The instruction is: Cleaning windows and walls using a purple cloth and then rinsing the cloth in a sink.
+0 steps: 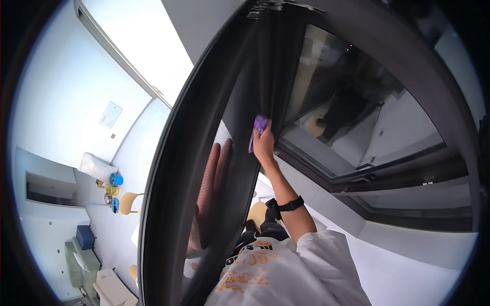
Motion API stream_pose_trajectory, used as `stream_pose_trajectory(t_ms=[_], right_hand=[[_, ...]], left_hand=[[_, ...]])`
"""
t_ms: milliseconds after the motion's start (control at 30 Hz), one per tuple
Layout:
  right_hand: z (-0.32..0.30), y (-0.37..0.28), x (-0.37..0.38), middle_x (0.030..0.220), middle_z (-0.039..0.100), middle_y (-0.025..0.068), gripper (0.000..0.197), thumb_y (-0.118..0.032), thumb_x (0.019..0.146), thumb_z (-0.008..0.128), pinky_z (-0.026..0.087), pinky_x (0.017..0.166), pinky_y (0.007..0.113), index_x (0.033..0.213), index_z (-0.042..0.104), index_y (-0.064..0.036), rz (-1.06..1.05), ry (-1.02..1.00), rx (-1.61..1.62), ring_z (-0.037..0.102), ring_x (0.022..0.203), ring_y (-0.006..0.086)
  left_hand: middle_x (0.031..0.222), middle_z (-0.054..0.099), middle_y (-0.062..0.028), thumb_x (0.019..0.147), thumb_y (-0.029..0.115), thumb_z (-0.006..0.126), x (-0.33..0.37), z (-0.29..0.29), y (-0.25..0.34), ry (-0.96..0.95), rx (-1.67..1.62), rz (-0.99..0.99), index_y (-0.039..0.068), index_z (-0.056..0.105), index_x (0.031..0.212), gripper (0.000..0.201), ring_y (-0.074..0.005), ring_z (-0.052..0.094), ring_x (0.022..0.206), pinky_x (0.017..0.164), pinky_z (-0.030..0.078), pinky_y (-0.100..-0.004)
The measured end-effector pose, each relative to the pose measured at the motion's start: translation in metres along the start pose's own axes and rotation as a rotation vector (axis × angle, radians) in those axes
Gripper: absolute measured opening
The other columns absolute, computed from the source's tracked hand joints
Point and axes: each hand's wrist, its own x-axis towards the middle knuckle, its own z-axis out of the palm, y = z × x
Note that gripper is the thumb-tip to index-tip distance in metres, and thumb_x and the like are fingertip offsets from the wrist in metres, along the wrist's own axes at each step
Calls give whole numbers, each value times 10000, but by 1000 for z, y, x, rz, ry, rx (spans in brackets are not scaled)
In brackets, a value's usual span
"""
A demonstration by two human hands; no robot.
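The purple cloth (261,122) is sitting bunched in our right hand (263,145), fingers closing over it; we are holding it up at the dark panel (196,132), beside the window frame (306,159), and it is seemingly touching the panel, though we cannot tell how firmly; through a mesh-like patch (223,133), reddish finger-like shapes (209,171) are showing, but we cannot tell whether these are our left hand or a reflection, nor what grip that hand is having; we are, in our judgement, wiping down the panel; the next move is probably calling for even pressure along the dark surface, with the cloth lying flatter under our fingers.
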Motion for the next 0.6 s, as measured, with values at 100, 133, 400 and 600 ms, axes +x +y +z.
stream_pose_trajectory(t_ms=[100, 133, 400, 600], right_hand=[[-1, -11, -16, 1102, 615, 275, 429, -137, 894, 587, 473, 894, 462, 1268, 420, -10, 0, -74, 110, 597, 1041, 439], [-7, -53, -15, 1090, 626, 264, 402, -144, 899, 595, 478, 900, 448, 1248, 445, -11, -200, 25, 154, 621, 1016, 424], [-56, -211, -10, 942, 611, 79, 408, -201, 921, 611, 469, 658, 276, 1231, 447, 7, -582, -47, 712, 573, 729, 162], [-68, -178, -140, 935, 619, 166, 480, -193, 756, 675, 558, 620, 372, 1191, 551, -32, -874, -297, 574, 668, 704, 294]], left_hand=[[1567, 71, -216, 845, 777, 190, -1, 3, 6, 38, -10, -29, 114, 61, 1526, 959, -335, 68, 1460, 1146, 15, -541], [1567, 68, -216, 845, 777, 188, -5, -1, 6, 43, 9, -26, 115, 57, 1526, 959, -337, 67, 1460, 1145, 18, -543], [1566, 52, -225, 856, 759, 231, -9, -14, -10, 41, -46, 27, 120, 41, 1527, 946, -339, 46, 1461, 1146, 13, -540], [1558, 200, -128, 809, 728, 494, -2, 1, 14, 183, -100, -95, 85, 108, 1514, 1030, -328, 238, 1414, 1187, 111, -433]])
